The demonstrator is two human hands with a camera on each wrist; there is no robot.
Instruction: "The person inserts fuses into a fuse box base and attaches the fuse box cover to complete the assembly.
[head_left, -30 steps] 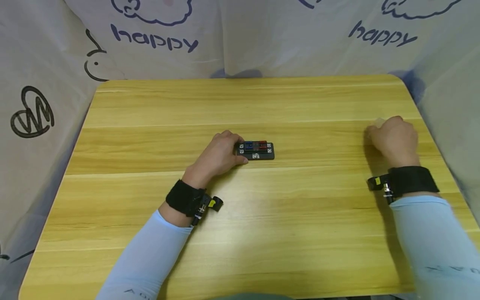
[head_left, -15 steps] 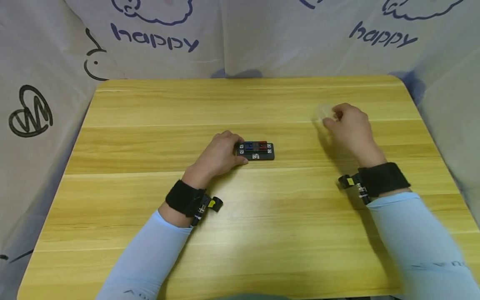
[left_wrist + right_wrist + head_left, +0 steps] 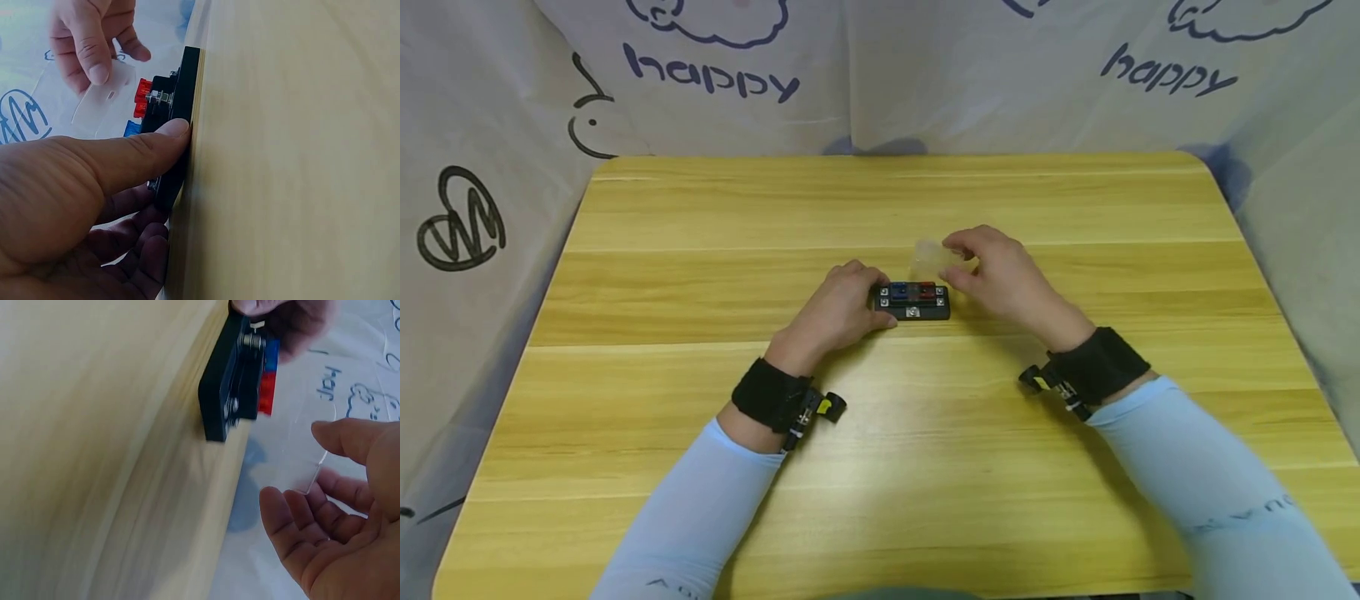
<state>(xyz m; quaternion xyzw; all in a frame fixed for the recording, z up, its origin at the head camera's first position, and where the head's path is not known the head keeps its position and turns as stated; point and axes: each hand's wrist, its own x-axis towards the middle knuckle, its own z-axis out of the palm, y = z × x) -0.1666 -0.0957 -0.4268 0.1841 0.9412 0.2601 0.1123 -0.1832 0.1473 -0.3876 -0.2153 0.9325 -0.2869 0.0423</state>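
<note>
A small black fuse block [image 3: 913,313] with blue and red blade fuses and metal screw terminals lies flat near the table's middle. My left hand [image 3: 835,308] grips its left end, thumb on the near edge and fingers at the far side. Just beyond and above the block, my right hand [image 3: 1003,275] pinches a clear plastic cover [image 3: 927,257] by its right end. In the left wrist view the cover [image 3: 103,103] shows a small slot and stands apart from the red fuses [image 3: 142,94]. From the right wrist, the cover [image 3: 300,456] sits between thumb and fingers.
The wood-grain table [image 3: 880,467] extends on all sides of the block. White cloth [image 3: 925,75] with drawings and lettering hangs behind the table and at both sides. Each wrist wears a black strap [image 3: 1101,362] with a small camera.
My right hand has carried the clear cover leftward from the table's right side to just above the fuse block. The left hand has stayed on the block, which has not moved.
</note>
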